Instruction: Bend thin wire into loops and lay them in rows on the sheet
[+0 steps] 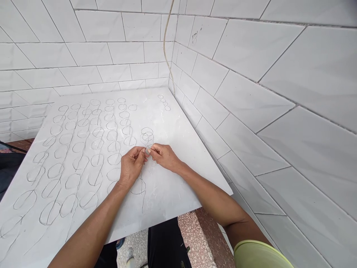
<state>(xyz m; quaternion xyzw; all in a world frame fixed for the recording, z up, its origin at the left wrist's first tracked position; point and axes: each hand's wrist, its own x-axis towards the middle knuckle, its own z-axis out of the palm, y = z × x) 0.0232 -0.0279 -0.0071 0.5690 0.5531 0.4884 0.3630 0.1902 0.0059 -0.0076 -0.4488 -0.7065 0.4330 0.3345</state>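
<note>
My left hand [132, 163] and my right hand [164, 155] meet above a white board [173, 186], fingertips pinched together on a thin wire [147, 149]. The wire runs into a few small wire loops [147, 136] lying just beyond my fingers. One more loop with a tail [138, 186] lies under my left wrist. Rows of several thin wire loops [83, 149], each with a trailing tail, cover the left and middle of the board.
White tiled walls [251, 93] close in the back and the right side. A cord [166, 48] hangs down the corner. A few small loops [164, 102] lie at the board's far right. A speckled floor [192, 238] shows below the board's front edge.
</note>
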